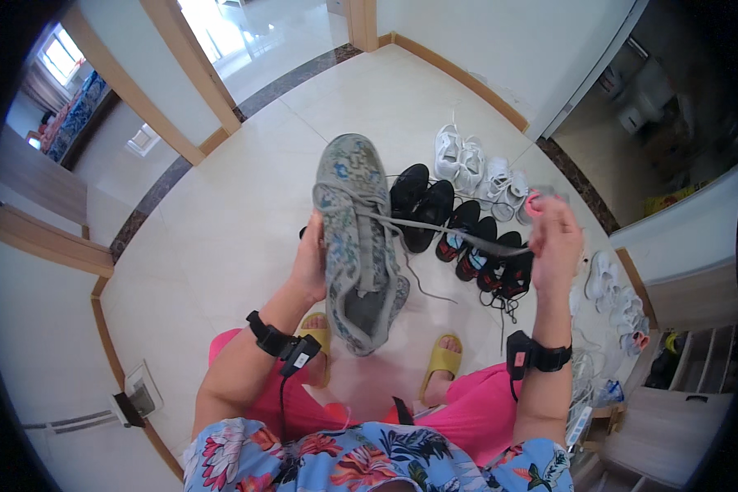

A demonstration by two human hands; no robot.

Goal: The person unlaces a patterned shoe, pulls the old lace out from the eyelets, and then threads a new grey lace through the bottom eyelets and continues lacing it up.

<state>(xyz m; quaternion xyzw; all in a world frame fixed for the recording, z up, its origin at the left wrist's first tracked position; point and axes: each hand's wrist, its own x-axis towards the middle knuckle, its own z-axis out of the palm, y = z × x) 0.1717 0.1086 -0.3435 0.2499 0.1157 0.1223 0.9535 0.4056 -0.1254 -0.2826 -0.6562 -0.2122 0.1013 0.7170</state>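
Note:
My left hand (310, 261) holds a grey-green camouflage-patterned sneaker (364, 258) by its side, toe away from me and opening towards me. To the right, my right hand (553, 240) is closed on the end of a grey shoelace (452, 232), which runs taut from the sneaker's eyelets; that hand is slightly blurred. A loose lace end (413, 273) dangles at the sneaker's right side. Beyond it on the floor, black shoes (433, 206) and black shoes with red trim (461, 227) stand in a row.
White sneakers (458, 157) stand behind the black pairs, and more pale shoes (615, 295) lie farther right. A shoe cabinet (682, 418) and a tangle of white cords (584, 375) are at lower right. My feet wear yellow slides (446, 363). Doorways open at the left, top and right.

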